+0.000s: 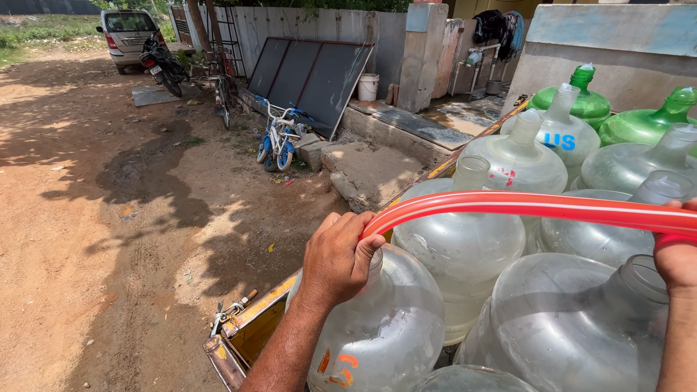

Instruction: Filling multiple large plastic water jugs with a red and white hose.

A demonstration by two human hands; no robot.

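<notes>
I see a red hose (537,207) running nearly level across the frame, from about 9 o'clock of the jug cluster out to 3 o'clock, stretched between both hands just above the open jug mouths. My left hand (337,258) is closed in a fist around the hose's near end, directly over the neck of the closest clear jug (381,327), as if the end is pointed down into that opening; the neck itself is hidden by the hand. My right hand (677,254) sits at the 3 o'clock edge, fingers wrapped over the hose, though only part of it shows, so I judge it closed on the hose rather than see it fully. It seems to carry the hose's weight so that it does not drag across the bottles.

The jugs stand upright, packed touching one another in the yellow cart bed (254,319), which keeps them from tipping. I count about 9 clear jugs, several cut off by the frame, and 2 green jugs (584,101) at 1 o'clock.

Beyond, at 11 o'clock, stand 1 small blue bicycle (279,138), 1 white bucket (368,87), 1 motorbike (163,65) and 1 car (129,33).
</notes>
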